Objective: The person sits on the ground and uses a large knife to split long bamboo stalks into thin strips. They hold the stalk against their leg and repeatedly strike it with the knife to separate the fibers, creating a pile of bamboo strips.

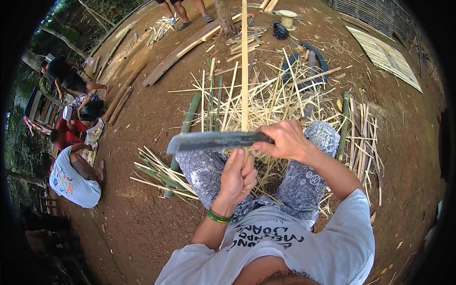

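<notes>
One blade in right hand, across pale strip

head view — worn fisheye, left of pair | above and behind the machete | faces down and forward — close to machete, wide ground beyond it

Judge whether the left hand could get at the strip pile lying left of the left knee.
Probably not directly: the left hand seems closed on the pale bamboo strip, and the left leg lies between hand and strip pile.
</notes>
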### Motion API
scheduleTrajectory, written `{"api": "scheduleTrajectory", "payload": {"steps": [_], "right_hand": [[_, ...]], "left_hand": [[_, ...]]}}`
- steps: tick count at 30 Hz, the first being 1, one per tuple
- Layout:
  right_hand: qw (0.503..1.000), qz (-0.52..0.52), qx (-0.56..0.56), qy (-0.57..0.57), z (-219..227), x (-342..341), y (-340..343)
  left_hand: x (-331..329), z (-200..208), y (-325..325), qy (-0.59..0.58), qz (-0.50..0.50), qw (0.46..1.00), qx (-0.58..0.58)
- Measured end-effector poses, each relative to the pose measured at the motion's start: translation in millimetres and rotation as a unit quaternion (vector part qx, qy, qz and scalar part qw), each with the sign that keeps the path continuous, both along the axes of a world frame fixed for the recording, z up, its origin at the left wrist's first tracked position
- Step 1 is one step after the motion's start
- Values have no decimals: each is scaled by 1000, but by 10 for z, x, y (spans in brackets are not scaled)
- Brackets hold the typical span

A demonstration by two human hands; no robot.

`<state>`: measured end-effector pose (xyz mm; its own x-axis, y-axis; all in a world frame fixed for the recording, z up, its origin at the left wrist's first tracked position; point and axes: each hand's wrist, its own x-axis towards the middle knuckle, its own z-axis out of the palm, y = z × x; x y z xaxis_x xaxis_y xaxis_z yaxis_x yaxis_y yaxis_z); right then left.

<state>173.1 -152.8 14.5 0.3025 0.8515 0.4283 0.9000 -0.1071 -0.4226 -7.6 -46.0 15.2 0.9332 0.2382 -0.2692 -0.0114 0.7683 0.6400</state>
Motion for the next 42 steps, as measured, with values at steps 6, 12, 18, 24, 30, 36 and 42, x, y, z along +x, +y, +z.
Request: {"api": "scheduleTrajectory", "payload": {"steps": [6,12,18,24,30,36,42], "right_hand": [[997,-57,-44,1,-19,139,-19],[999,-10,-21,-41,4,45,-30],[995,-65,-68,-28,43,353,-71],[996,-29,-69,-54,29,209,-86],[999,-48,-3,9,36,459,-48],[996,0,-19,-82,142,270,-41],[987,46,31,-153,112,3,-37]], "left_hand": [[-86,48,-115,10,5,1000,13],[-83,-13,-20,1,-9,999,40],[-299,6,-83,-4,-25,999,33],[-275,-79,-96,12,-8,999,31],[-352,-14,-126,-16,-47,997,65],[-354,-46,-65,-8,-27,997,73],[-357,-122,14,-10,-25,997,72]]}}
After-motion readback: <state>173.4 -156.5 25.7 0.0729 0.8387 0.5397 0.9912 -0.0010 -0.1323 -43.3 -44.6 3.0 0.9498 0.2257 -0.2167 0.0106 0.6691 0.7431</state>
